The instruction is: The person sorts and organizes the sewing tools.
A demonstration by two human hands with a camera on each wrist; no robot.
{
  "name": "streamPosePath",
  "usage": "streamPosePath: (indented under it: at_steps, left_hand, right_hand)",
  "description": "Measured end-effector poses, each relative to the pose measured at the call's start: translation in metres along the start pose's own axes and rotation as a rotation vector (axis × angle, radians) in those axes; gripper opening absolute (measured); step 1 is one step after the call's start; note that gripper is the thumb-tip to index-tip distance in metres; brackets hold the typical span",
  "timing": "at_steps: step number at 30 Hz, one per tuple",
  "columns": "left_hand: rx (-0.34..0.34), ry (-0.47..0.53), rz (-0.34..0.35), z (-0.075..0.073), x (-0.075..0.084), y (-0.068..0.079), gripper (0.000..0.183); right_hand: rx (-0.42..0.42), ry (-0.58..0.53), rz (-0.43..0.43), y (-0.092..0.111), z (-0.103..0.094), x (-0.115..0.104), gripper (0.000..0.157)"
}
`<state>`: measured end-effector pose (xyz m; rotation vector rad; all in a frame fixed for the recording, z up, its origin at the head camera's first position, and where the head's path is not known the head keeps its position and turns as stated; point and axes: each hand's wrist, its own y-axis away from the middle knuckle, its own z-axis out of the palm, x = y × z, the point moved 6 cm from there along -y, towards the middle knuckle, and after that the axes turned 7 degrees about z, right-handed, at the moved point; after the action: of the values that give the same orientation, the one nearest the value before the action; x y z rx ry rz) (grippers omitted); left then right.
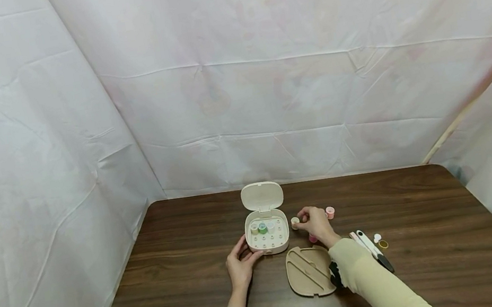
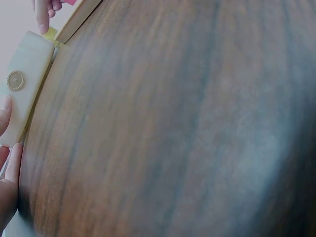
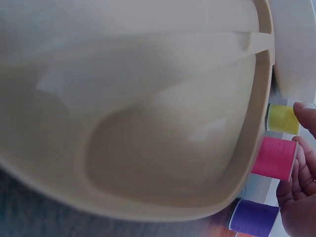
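Note:
My left hand (image 1: 240, 268) grips the near left corner of a cream sewing box (image 1: 271, 251), thumb on its front and fingers along its side. Inside, a row of thread spools, one of them green (image 1: 262, 228), stands on pegs; its lid (image 1: 262, 195) is raised. Right of the box, my right hand (image 1: 317, 222) pinches a yellow thread spool (image 3: 282, 119) between thumb and fingers. Beneath that hand is a deep pink spool (image 3: 274, 158), with a purple spool (image 3: 253, 217) beside it in the right wrist view. A pale pink spool (image 1: 330, 212) stands beyond the hand.
A beige tray insert (image 1: 306, 275) with molded grooves lies in front of the box, partly under my right sleeve. Farther right lie a white tool with a black end (image 1: 383, 261), a small white piece (image 1: 377, 237) and a yellow ring (image 1: 383, 244). Cloth hangs behind the table.

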<state>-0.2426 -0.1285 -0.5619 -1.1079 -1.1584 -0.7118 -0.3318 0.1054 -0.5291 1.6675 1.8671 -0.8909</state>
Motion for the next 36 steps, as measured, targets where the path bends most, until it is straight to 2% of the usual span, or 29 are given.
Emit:
streamPosePath:
  at_steps: [4, 13, 27, 36]
  left_hand:
    - [0.005, -0.024, -0.003, -0.001, -0.013, -0.001, 0.061]
    - [0.008, -0.03, 0.005, 0.0, -0.013, -0.001, 0.062]
    - [0.004, -0.032, -0.003, 0.0, -0.013, -0.002, 0.062]
    - [-0.001, -0.042, 0.03, -0.001, -0.011, -0.002, 0.061]
  right_hand:
    - [-0.001, 0.003, -0.008, 0.0, 0.001, 0.001, 0.023]
    - [-0.009, 0.003, 0.024, -0.001, 0.003, 0.005, 0.022]
    - [0.02, -0.036, -0.002, 0.0, 0.003, 0.004, 0.021]
    - [0.017, -0.097, -0.012, 0.005, -0.006, -0.005, 0.02]
